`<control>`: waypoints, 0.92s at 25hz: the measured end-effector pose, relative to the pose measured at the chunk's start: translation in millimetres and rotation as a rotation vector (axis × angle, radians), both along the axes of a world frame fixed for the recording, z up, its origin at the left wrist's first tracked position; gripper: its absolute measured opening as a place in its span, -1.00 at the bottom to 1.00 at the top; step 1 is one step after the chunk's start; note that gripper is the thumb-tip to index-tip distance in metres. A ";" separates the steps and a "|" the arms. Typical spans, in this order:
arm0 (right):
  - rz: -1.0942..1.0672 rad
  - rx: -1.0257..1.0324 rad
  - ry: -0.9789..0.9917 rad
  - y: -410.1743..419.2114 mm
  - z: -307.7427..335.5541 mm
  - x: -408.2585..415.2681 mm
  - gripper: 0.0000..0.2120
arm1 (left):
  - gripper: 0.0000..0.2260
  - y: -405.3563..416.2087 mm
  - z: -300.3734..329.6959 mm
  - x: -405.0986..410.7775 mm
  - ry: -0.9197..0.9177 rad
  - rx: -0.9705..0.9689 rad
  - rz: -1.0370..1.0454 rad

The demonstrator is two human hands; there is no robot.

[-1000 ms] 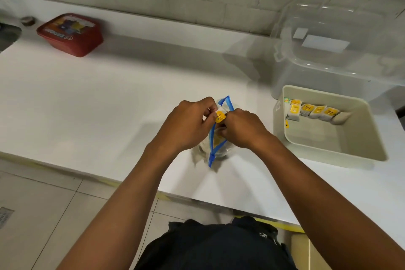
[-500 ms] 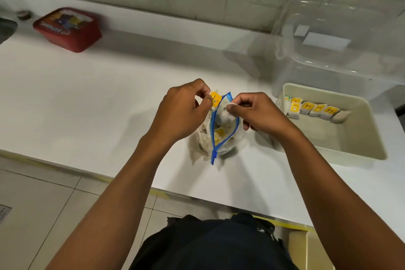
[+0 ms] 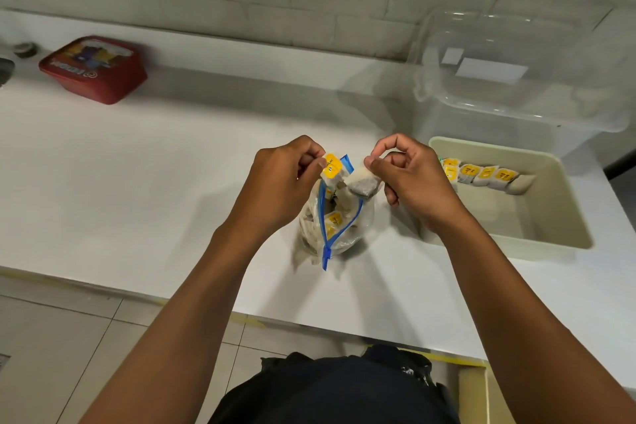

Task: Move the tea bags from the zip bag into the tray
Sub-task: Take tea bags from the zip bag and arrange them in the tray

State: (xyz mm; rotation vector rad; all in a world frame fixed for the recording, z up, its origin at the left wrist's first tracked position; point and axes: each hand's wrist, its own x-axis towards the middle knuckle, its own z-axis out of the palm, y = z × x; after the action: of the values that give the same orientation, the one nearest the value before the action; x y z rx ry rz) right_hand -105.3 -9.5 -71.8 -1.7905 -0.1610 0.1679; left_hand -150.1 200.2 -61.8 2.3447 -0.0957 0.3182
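right hand (image 3: 409,179) pinches a tea bag (image 3: 362,182) above the zip bag (image 3: 330,227).

Lighting is even and moderately bright. My forearms cast soft grey shadows on the white counter (image 3: 144,182). Glare streaks the clear bin (image 3: 516,79) at upper right. Frame edges bow; the red box (image 3: 94,69) at upper left is blurred.

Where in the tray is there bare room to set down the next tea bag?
The tray is free across its whole near half, in front of the row of tea bags lined up along its far wall. Crowding is at that far-left corner. The right hand, holding a tea bag, has a clear path over the near-left rim.
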 end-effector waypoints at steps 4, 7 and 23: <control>0.044 0.033 0.047 3.7 1.2 -3.0 -0.92 | -0.83 -3.5 1.7 -1.9 0.003 -0.009 0.006; 0.053 -0.045 0.047 10.9 -3.9 -0.8 -0.91 | -0.80 -2.6 1.8 -3.4 -0.013 -0.009 0.020; 0.236 -0.830 -0.301 17.7 -27.3 15.7 -0.82 | -0.85 8.3 -3.4 -4.9 0.048 0.067 0.013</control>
State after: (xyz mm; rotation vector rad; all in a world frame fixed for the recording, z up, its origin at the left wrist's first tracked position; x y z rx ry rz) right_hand -89.6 8.2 -99.1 -2.6186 -0.5857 0.1406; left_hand -155.0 208.5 -65.2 2.4187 -0.0684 0.2689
